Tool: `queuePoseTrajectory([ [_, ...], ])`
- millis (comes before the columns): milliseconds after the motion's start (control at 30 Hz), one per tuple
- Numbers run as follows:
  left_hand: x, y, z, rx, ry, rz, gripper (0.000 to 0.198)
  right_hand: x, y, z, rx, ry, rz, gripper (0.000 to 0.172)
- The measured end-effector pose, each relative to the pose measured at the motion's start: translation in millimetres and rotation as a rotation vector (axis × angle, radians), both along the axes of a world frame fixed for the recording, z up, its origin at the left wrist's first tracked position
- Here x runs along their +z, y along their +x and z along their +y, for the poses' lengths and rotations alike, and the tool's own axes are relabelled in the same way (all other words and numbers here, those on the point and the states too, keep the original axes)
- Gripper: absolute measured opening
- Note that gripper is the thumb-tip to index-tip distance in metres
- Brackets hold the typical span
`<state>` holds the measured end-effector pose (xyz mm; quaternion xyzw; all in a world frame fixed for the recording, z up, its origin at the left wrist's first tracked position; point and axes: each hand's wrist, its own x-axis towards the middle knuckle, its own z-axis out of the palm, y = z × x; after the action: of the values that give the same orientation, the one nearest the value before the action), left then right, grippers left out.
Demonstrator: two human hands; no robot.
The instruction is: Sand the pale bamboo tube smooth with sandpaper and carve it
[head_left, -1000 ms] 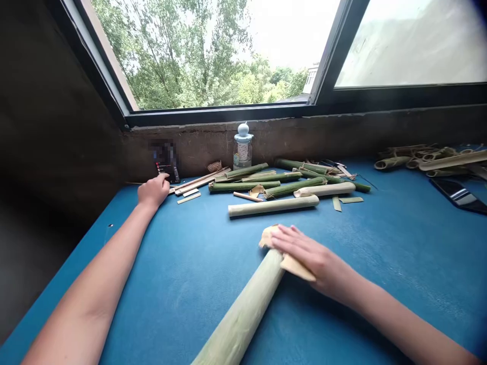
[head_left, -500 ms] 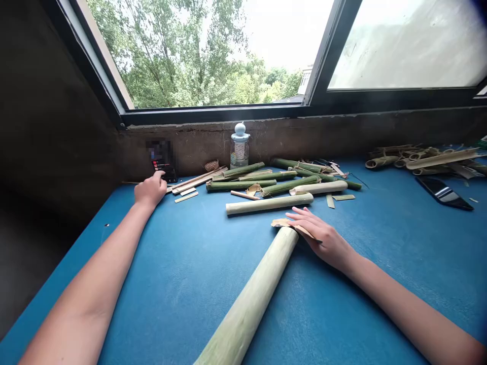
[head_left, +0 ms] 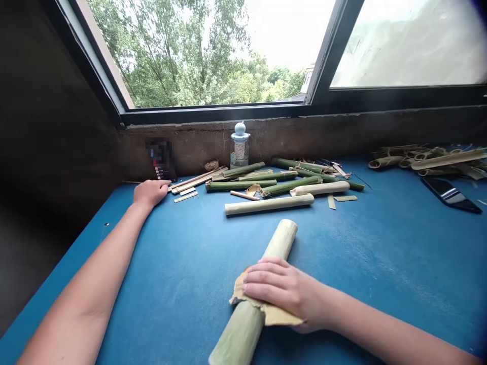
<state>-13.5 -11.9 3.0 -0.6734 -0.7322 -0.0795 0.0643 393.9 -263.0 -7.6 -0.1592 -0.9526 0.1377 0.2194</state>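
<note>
Pressing sandpaper (head_left: pixel 274 316) onto bamboo pole (head_left: pixel 279 241), right hand (head_left: pixel 286 292) lies flat; left hand (head_left: pixel 149 192) curls loosely; jar (head_left: pixel 239 150) holds something pale

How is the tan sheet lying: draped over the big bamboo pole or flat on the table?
Draped over it: the right hand presses the tan sheet across the bamboo pole, edges bending down both sides.

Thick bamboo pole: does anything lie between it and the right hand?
Yes. A torn tan paper lies between them: the right hand presses it onto the pole, and its fingers rest on the paper, not on the bamboo.
</note>
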Motion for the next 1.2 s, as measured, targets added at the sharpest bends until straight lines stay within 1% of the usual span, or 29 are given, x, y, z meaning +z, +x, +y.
queuePoseTrajectory([
  [67,0.0,0,1,0.007,-0.02,0.014,0.053,-5.4,24,22,-0.072,0.012,0.042,0.04],
  [133,0.4,1,2,0.008,-0.035,0.017,0.054,-9.2,41,36,-0.222,0.02,0.076,0.034],
  [200,0.8,1,2,0.011,-0.039,0.016,0.054,-10.1,44,36,-0.417,0.022,0.136,0.03],
  [233,0.9,1,2,0.017,-0.033,0.015,0.054,-9.5,40,30,-0.492,0.019,0.167,0.03],
  [267,0.9,2,1,0.029,-0.019,0.011,0.054,-8.3,32,20,-0.521,0.015,0.184,0.031],
  [300,0.7,2,0,0.041,0.0,0.004,0.055,-6.7,24,9,-0.498,0.013,0.178,0.033],
  [333,0.4,3,-2,0.048,0.031,-0.006,0.056,-5.1,16,-1,-0.373,0.027,0.133,0.037],
  [367,0.0,3,-3,0.047,0.072,-0.019,0.057,-3.9,10,-8,-0.199,0.051,0.057,0.041],
  [400,-0.3,4,-4,0.039,0.116,-0.033,0.06,-3.4,9,-12,-0.032,0.077,0.0,0.045],
  [433,-0.3,5,-4,0.026,0.158,-0.045,0.063,-3.7,10,-10,0.079,0.101,-0.02,0.047],
  [467,0.1,6,-4,0.013,0.192,-0.052,0.066,-5.1,16,-5,0.103,0.115,-0.002,0.047],
  [500,1.3,7,-3,0.004,0.218,-0.055,0.07,-7.4,23,4,0.034,0.121,0.044,0.046],
  [533,3.2,8,-1,0.0,0.234,-0.057,0.075,-10.0,31,13,-0.106,0.119,0.106,0.044],
  [600,9.9,9,6,0.003,0.249,-0.068,0.08,-14.1,42,26,-0.431,0.117,0.165,0.042],
  [633,14.4,9,11,0.005,0.254,-0.078,0.081,-14.6,42,26,-0.516,0.112,0.16,0.042],
  [667,19.5,10,16,0.005,0.258,-0.089,0.081,-13.7,38,22,-0.507,0.108,0.138,0.044],
  [700,24.6,10,21,0.004,0.261,-0.098,0.08,-11.6,32,15,-0.415,0.106,0.108,0.046],
  [767,33.7,10,30,-0.004,0.266,-0.095,0.077,-5.9,19,-1,-0.107,0.105,0.026,0.053],
  [800,36.9,10,34,-0.009,0.269,-0.082,0.075,-3.4,15,-7,0.024,0.105,-0.012,0.055],
  [833,38.9,10,36,-0.013,0.275,-0.063,0.072,-1.9,14,-9,0.092,0.105,-0.033,0.055],
  [867,39.5,10,37,-0.014,0.285,-0.042,0.071,-1.6,16,-7,0.087,0.102,-0.03,0.054],
  [900,39.0,10,36,-0.012,0.295,-0.024,0.07,-2.8,21,-2,0.015,0.093,-0.012,0.052],
  [1000,33.5,10,33,0.008,0.323,-0.015,0.07,-10.5,41,20,-0.351,0.071,0.069,0.045],
  [1033,31.7,9,32,0.012,0.324,-0.023,0.07,-12.5,44,25,-0.44,0.068,0.077,0.044],
  [1067,30.3,8,32,0.014,0.319,-0.033,0.07,-13.6,46,26,-0.485,0.065,0.072,0.043],
  [1100,29.5,7,32,0.013,0.313,-0.042,0.069,-13.6,45,26,-0.489,0.064,0.057,0.044],
  [1133,29.2,6,32,0.011,0.31,-0.052,0.069,-12.9,44,23,-0.458,0.061,0.032,0.045],
  [1200,29.3,4,33,0.005,0.322,-0.077,0.067,-10.8,40,18,-0.316,0.06,-0.035,0.051],
])
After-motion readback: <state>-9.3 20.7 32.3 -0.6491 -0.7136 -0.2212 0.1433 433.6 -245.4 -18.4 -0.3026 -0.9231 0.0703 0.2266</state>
